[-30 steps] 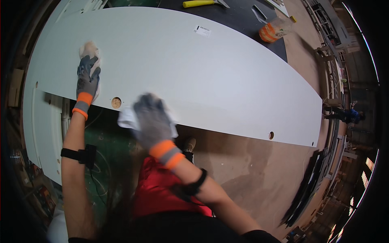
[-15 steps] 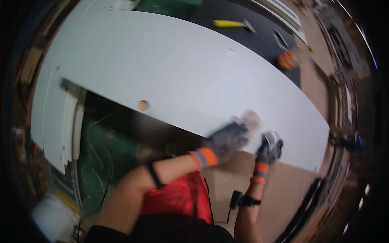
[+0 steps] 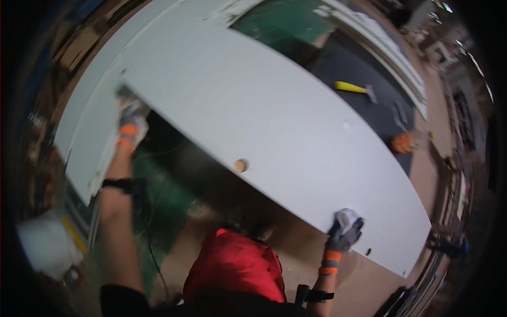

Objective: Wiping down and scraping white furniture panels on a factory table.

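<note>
A large white panel [image 3: 285, 127] with round holes lies across the view in front of me. At its left, beside the inner corner next to the dark gap, is my left hand [image 3: 130, 115], in a grey glove with an orange cuff. That hand is blurred, with a pale cloth [image 3: 141, 128] bunched in it. My right hand [image 3: 344, 236], gloved alike, rests at the panel's near edge on the right. Its fingers curl round a white, rounded object [image 3: 347, 218] whose kind I cannot make out.
Beyond the panel, a dark board [image 3: 364, 74] carries a yellow-handled scraper [image 3: 355, 88], a small metal tool [image 3: 400, 112] and an orange-striped item [image 3: 403, 142]. White strips [image 3: 377, 47] lie behind. A whitish bucket [image 3: 47, 245] stands at lower left, and a cable [image 3: 154, 259] hangs nearby.
My left hand has swung from beside the right hand to the panel's far left corner, carrying the cloth. The right hand stays at the near edge with its white object. The view has shifted.
</note>
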### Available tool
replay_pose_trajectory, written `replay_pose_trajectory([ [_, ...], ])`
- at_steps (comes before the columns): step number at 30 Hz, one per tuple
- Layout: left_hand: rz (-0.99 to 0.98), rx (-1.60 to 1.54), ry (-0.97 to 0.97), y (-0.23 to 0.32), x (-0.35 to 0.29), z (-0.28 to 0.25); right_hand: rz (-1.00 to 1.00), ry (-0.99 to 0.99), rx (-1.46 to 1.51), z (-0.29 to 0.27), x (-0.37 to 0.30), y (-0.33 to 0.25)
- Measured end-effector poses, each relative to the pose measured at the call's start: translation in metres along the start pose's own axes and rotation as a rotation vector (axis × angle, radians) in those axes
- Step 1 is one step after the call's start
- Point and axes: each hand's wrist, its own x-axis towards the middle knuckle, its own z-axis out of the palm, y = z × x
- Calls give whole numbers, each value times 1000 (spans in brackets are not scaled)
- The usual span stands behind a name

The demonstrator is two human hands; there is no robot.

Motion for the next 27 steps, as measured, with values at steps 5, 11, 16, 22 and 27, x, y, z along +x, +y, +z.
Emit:
replay_pose_trajectory([
  [5,589,494,-274,27,-105,172,7,44,9,-11,-7,-37],
  [11,1331,502,-1641,-38,-374,429,-528,-402,142,-7,-18,-121],
  [16,1546,540,-1840,-72,-469,547,-276,-199,136,-36,4,-43],
  [22,1732,874,-1447,-73,-410,629,132,19,20,-47,51,86],
  [27,1379,814,-1275,-54,-312,618,326,159,-73,-34,155,216],
])
